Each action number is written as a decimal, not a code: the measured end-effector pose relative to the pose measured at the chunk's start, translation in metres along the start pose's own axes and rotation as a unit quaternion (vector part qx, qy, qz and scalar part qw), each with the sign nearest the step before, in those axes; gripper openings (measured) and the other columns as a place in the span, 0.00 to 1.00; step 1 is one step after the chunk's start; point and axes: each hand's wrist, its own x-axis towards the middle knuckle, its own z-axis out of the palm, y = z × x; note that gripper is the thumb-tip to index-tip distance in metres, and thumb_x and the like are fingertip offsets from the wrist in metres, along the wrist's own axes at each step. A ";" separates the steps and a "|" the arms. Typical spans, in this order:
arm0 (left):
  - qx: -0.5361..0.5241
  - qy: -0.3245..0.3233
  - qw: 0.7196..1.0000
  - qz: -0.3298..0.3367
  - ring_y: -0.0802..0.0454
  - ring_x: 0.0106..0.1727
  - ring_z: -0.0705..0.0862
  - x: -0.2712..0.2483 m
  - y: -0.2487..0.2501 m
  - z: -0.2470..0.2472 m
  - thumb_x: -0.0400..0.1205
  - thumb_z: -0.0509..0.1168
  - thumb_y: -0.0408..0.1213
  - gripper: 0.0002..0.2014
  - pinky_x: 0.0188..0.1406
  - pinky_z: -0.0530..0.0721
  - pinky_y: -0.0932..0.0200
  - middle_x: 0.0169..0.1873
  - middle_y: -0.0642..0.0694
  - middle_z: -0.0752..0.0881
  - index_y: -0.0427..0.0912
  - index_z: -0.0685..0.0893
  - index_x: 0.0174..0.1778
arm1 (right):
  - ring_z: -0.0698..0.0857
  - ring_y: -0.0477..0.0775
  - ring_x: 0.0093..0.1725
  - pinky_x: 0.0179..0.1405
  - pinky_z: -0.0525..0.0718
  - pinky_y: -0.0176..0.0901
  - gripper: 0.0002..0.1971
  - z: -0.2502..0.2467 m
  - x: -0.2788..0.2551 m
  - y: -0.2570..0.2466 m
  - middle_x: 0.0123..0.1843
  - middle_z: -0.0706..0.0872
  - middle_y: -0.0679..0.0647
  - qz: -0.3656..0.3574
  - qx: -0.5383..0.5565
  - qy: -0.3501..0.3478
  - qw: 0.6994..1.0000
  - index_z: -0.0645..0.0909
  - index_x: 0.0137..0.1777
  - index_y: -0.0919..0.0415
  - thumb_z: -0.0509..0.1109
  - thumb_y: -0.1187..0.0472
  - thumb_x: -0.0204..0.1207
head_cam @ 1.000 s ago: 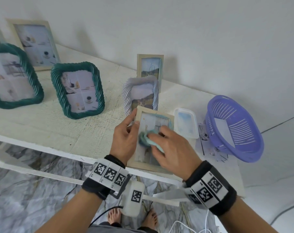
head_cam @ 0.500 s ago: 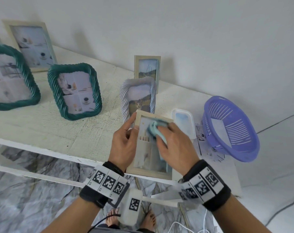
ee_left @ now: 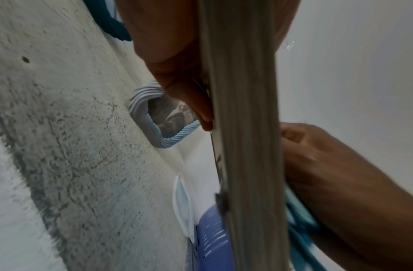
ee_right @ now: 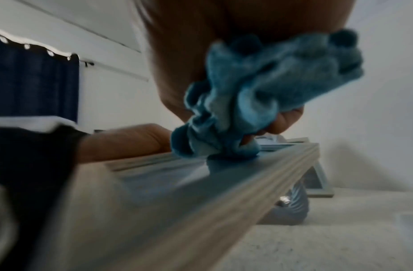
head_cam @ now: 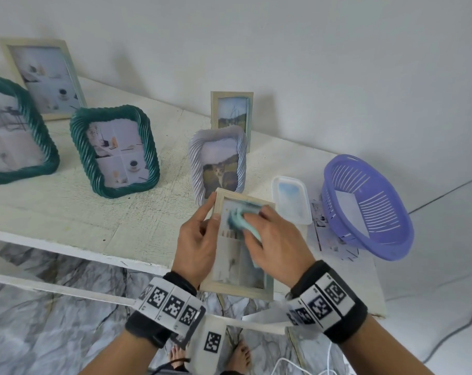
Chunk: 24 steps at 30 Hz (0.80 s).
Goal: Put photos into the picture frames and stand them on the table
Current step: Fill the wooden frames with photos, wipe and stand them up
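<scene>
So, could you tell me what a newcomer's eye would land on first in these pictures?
Most likely the two hands in the centre: the left hand grips a pale wooden frame at the table's near edge while the right hand presses a bunched teal cloth onto its glass. Next, the twisted green frame standing at the left and the purple basket at the right.

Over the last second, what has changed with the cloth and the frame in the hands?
The right hand slid the blue cloth up the glass, from the middle toward the top of the wooden frame. The left hand keeps holding the frame's left edge, nothing was let go, and the standing frames, the plastic container and the purple basket stayed in place.
</scene>
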 end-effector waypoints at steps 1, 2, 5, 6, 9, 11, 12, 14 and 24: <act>0.002 0.001 1.000 0.002 0.50 0.25 0.75 0.002 0.001 -0.002 0.89 0.60 0.38 0.20 0.26 0.77 0.55 0.24 0.31 0.78 0.53 0.75 0.77 | 0.75 0.46 0.33 0.31 0.73 0.35 0.15 0.002 -0.005 -0.006 0.48 0.74 0.48 -0.026 0.019 -0.021 0.999 0.79 0.65 0.57 0.60 0.56 0.82; 0.001 0.003 1.000 0.001 0.51 0.26 0.77 0.005 0.003 -0.004 0.89 0.59 0.36 0.20 0.26 0.79 0.54 0.25 0.33 0.81 0.51 0.75 0.77 | 0.76 0.47 0.34 0.31 0.75 0.37 0.15 0.002 -0.012 -0.010 0.48 0.73 0.47 -0.050 0.036 -0.045 0.997 0.79 0.65 0.56 0.60 0.56 0.81; -0.011 0.002 1.000 -0.001 0.54 0.29 0.82 0.010 0.009 -0.009 0.89 0.58 0.32 0.19 0.28 0.85 0.59 0.30 0.34 0.86 0.49 0.75 0.76 | 0.78 0.48 0.38 0.32 0.81 0.43 0.17 -0.002 -0.028 -0.010 0.50 0.76 0.47 -0.096 0.045 -0.083 0.991 0.80 0.65 0.51 0.57 0.52 0.80; -0.008 -0.002 1.000 0.003 0.53 0.29 0.82 0.010 0.010 -0.009 0.89 0.57 0.33 0.19 0.28 0.85 0.61 0.30 0.33 0.86 0.50 0.74 0.76 | 0.78 0.47 0.37 0.30 0.80 0.41 0.18 -0.005 -0.030 -0.006 0.48 0.76 0.46 -0.101 0.034 -0.075 0.991 0.80 0.65 0.50 0.57 0.52 0.80; -0.002 -0.011 1.000 0.011 0.54 0.29 0.84 0.008 0.009 -0.004 0.89 0.58 0.34 0.19 0.29 0.85 0.60 0.30 0.38 0.89 0.59 0.74 0.72 | 0.72 0.43 0.31 0.22 0.69 0.32 0.16 -0.011 -0.019 0.011 0.44 0.75 0.45 -0.081 -0.026 -0.023 0.996 0.83 0.60 0.51 0.57 0.53 0.78; -0.003 -0.015 1.000 0.012 0.50 0.29 0.81 0.008 0.007 0.001 0.89 0.58 0.35 0.19 0.31 0.82 0.56 0.29 0.33 0.87 0.64 0.74 0.69 | 0.77 0.47 0.31 0.24 0.66 0.35 0.14 -0.012 -0.006 0.019 0.45 0.77 0.48 -0.029 -0.053 0.020 0.998 0.83 0.60 0.53 0.62 0.55 0.79; -0.001 -0.017 1.000 0.010 0.48 0.30 0.80 0.008 0.007 0.004 0.89 0.58 0.35 0.18 0.31 0.81 0.54 0.30 0.29 0.86 0.64 0.74 0.69 | 0.80 0.51 0.32 0.25 0.66 0.37 0.13 -0.011 -0.001 0.021 0.46 0.78 0.50 -0.007 -0.058 0.032 0.998 0.84 0.60 0.54 0.64 0.56 0.80; 0.000 -0.013 1.000 0.007 0.47 0.30 0.79 0.010 0.005 0.005 0.89 0.58 0.35 0.19 0.32 0.81 0.53 0.32 0.25 0.85 0.64 0.75 0.69 | 0.83 0.55 0.34 0.27 0.68 0.39 0.13 -0.007 0.005 0.018 0.48 0.79 0.52 0.006 -0.053 0.035 0.998 0.83 0.60 0.56 0.64 0.56 0.80; 0.000 0.018 1.000 -0.009 0.46 0.32 0.78 0.029 -0.004 0.012 0.83 0.62 0.50 0.18 0.35 0.83 0.46 0.38 0.19 0.82 0.75 0.78 0.66 | 0.78 0.47 0.41 0.40 0.80 0.47 0.13 -0.018 -0.024 0.037 0.45 0.74 0.44 -0.097 0.065 -0.148 0.982 0.79 0.58 0.48 0.56 0.50 0.80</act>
